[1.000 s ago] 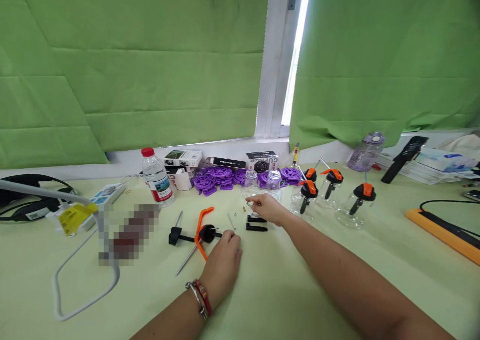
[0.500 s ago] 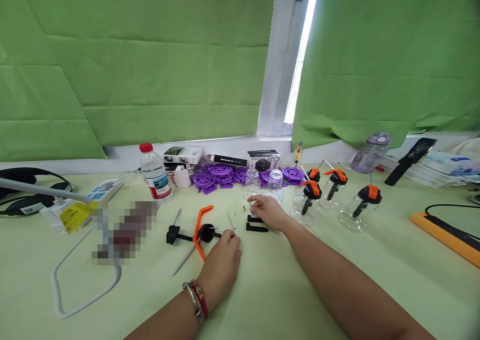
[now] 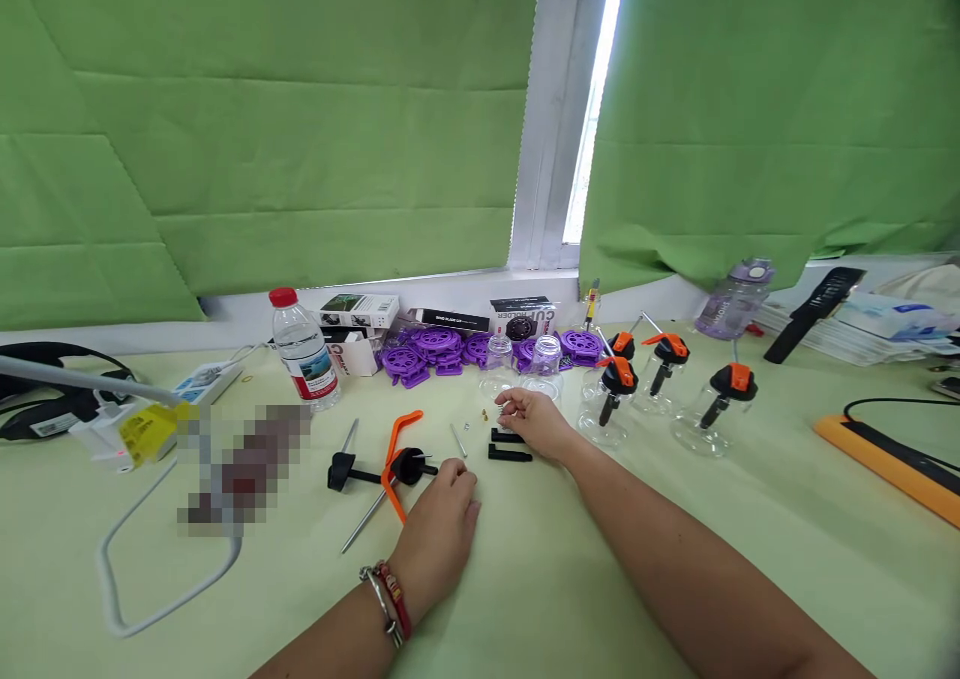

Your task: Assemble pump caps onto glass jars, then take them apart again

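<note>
My left hand [image 3: 439, 521] rests on the table with loosely bent fingers, and nothing shows in it. Beside its fingertips lie a black cap-like part [image 3: 409, 466] and a bent orange handle [image 3: 393, 459]. A thin metal rod [image 3: 364, 524] runs out from under the handle. Farther left is another black part with a stem [image 3: 342, 471]. My right hand [image 3: 536, 424] is closed in a pinch above two black handle pieces [image 3: 510, 454]; what its fingertips hold is too small to name. Left of it lie tiny brass-coloured pieces [image 3: 484, 415] and a short metal pin [image 3: 458, 440].
Several glass jars with black and orange crank tops [image 3: 729, 389] stand to the right. Behind are glass jars [image 3: 546, 356], purple plastic parts [image 3: 437, 344] and small boxes [image 3: 450, 320]. A water bottle [image 3: 303, 351] stands left, near a grey curved stand [image 3: 172, 614]. An orange-black object [image 3: 889, 469] lies far right.
The whole view has shifted slightly. My right hand stays by the black pieces with its fingertips a little lower; my left hand has barely moved.
</note>
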Demonstrator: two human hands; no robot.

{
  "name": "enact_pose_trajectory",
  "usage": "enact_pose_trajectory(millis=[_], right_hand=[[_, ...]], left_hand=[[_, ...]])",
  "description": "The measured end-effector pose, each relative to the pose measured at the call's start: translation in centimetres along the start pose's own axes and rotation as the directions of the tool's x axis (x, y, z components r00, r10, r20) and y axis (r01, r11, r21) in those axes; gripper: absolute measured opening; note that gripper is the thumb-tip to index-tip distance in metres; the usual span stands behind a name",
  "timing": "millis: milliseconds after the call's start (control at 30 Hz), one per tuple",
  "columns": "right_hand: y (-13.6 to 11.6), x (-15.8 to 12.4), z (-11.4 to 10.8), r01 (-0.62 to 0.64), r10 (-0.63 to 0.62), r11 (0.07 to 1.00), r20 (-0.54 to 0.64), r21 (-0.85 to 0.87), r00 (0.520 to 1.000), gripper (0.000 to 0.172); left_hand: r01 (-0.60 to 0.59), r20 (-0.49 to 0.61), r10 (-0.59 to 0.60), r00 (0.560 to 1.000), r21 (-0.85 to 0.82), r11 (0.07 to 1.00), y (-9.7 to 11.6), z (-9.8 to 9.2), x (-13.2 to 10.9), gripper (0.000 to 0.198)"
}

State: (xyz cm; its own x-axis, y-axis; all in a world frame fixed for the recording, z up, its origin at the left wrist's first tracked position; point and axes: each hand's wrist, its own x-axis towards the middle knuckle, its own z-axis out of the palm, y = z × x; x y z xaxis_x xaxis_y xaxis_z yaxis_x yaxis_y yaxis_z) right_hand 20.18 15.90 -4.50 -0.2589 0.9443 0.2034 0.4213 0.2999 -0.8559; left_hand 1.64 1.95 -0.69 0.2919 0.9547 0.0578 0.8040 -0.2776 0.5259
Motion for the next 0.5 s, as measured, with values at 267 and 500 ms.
enact_pose_trajectory(millis=[267,500], right_hand=[[-0.6,-0.4,-2.8,-0.047,0.026,0.968,-0.085,-0.248,0.996,0.032],[-0.5,-0.6,-2.8,0.016,0.004,0.901,0.045,-0.433,0.999,0.034]], left_hand=[[0.005,0.010,-0.005,1.000,0.004,1.000,0.3,-0.3,0.0,0.023],[0.002,0.001,-0.002,1.000,0.015,1.000,0.2,-0.2,0.1,0.022]])
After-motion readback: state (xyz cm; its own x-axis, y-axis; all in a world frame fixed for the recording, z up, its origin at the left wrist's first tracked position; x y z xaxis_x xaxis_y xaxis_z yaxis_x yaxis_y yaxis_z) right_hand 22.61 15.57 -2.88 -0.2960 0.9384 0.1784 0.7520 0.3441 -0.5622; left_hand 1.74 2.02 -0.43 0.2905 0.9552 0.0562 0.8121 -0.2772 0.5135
